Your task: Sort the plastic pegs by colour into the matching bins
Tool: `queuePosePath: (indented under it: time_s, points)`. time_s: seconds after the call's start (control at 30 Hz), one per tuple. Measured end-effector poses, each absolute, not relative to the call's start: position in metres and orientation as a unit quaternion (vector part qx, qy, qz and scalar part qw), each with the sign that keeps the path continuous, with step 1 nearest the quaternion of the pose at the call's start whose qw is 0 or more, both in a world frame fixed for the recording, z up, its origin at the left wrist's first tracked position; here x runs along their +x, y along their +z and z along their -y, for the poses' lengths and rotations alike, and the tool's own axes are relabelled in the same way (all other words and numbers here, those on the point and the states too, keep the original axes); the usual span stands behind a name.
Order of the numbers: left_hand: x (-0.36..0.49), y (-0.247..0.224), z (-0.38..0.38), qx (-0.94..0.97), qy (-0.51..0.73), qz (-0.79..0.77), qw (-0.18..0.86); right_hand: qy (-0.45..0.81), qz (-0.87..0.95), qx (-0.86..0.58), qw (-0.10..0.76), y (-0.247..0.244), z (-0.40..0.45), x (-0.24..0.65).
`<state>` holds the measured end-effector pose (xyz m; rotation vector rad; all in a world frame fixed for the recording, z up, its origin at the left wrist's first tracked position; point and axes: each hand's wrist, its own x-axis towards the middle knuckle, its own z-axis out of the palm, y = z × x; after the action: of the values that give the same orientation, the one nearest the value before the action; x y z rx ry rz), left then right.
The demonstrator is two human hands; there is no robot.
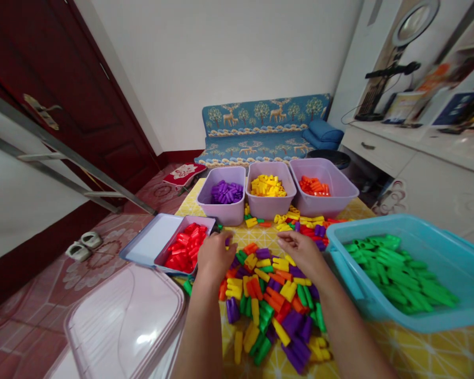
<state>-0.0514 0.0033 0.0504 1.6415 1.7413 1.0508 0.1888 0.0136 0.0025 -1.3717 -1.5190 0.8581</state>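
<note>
A mixed pile of plastic bullet-shaped toy pieces (274,300) in purple, yellow, green, orange and red lies on the yellow patterned tablecloth (398,342). At the pile's far left edge is my left hand (217,255), its fingers curled in. Bits of purple and yellow show at its fingertips; the grip is partly hidden. Over the pile's far right side, my right hand (302,252) has its fingers stretched inward, with nothing visible in them. Left of my left hand, red pieces (186,245) fill a small tray. Green pieces (398,271) lie in a blue basket (347,273) at right.
Behind the pile stand three lilac bins: one with purple pieces (227,192), one with yellow pieces (267,185), one with orange pieces (314,186). Loose pieces (300,221) lie before them. A clear lid (126,316) sits at front left. A patterned sofa (260,131) stands beyond.
</note>
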Motion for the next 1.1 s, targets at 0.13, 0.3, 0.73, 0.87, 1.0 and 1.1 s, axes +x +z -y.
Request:
queuePosePath:
  time_s: [0.13,0.3,0.73,0.87,1.0,1.1]
  points:
    - [-0.058,0.047,0.005,0.689,0.172,-0.675,0.2,0.32,0.658,-0.579,0.36,0.0,-0.011,0.193]
    - [-0.046,0.035,0.003,0.741,0.127,-0.637,0.171,0.286,0.709,-0.579,0.284,0.0,-0.004,0.182]
    - [-0.018,0.017,-0.015,0.719,0.272,-0.61,0.192,0.313,0.717,-0.564,0.264,0.0,-0.006,0.178]
    - [-0.028,0.012,-0.017,0.686,0.233,-0.689,0.013,0.311,0.714,-0.565,0.273,-0.006,-0.007,0.178]
    - [-0.026,0.003,-0.017,0.697,0.156,-0.7,0.0,0.308,0.712,-0.568,0.275,-0.011,-0.008,0.178]
    - [-0.025,0.001,-0.018,0.696,0.165,-0.699,0.006,0.306,0.714,-0.568,0.273,-0.007,-0.007,0.177]
